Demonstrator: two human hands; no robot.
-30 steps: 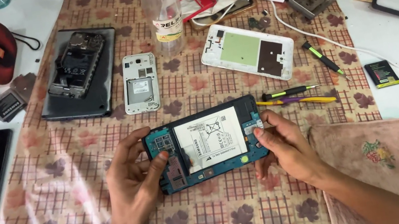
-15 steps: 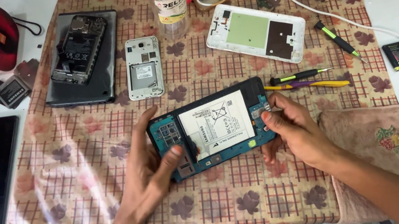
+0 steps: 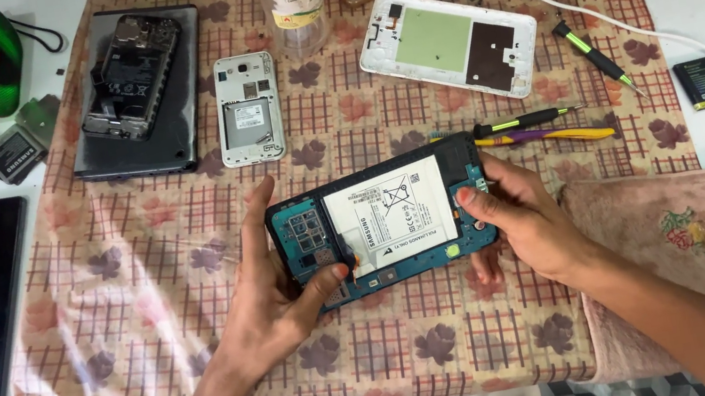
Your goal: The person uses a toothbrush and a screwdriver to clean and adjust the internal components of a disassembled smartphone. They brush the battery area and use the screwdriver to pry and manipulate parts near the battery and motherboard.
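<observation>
- An opened tablet with a teal circuit board and a white rectangular battery (image 3: pixel 381 224) sat just below the middle of the frame, lifted a little off the checked, flower-printed cloth (image 3: pixel 144 262) and tilted toward the camera.
- The left hand (image 3: pixel 270 302) gripped the tablet's left end, fingers curled behind it and the thumb pressed on the board at the battery's lower left corner.
- The right hand (image 3: pixel 519 223) clasped the right end, thumb laid on the battery's right edge, fingers wrapped under the body.
- Judged from this grip, the step in hand was working on the battery area of the board with bare thumbs; no tool was held.
- Any next move there would call for steady support from one hand while the other pressed or pried gently, since the board is thin and exposed.
- A black-handled screwdriver with a yellow-green band (image 3: pixel 521 120) and a yellow-and-purple flat tool (image 3: pixel 543 136) lay just beyond the tablet, toward the upper right.
- A white tablet back cover (image 3: pixel 446 44) lay in the upper centre, a small white phone shell (image 3: pixel 247 110) to its left, and a dark dismantled device (image 3: pixel 130 92) at upper left.
- A pink towel (image 3: pixel 702 235) lay under the right forearm.
</observation>
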